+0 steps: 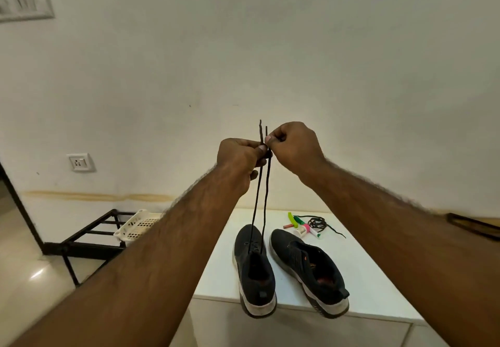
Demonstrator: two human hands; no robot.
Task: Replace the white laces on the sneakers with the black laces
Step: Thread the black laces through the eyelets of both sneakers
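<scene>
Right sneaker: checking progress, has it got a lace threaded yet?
No, the right sneaker shows no lace; the spare black lace lies coiled behind it on the table.

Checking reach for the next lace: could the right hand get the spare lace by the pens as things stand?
Probably not yet: the right hand is pinching a raised lace end. The spare lace lies uncovered on the table.

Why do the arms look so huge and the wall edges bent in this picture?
Head view: wide-angle lens stretches the forearms near the bottom corners and bows the switch plate; lighting is dim and yellowish, with glare on the floor; the sneakers and black lace stay fairly sharp.
</scene>
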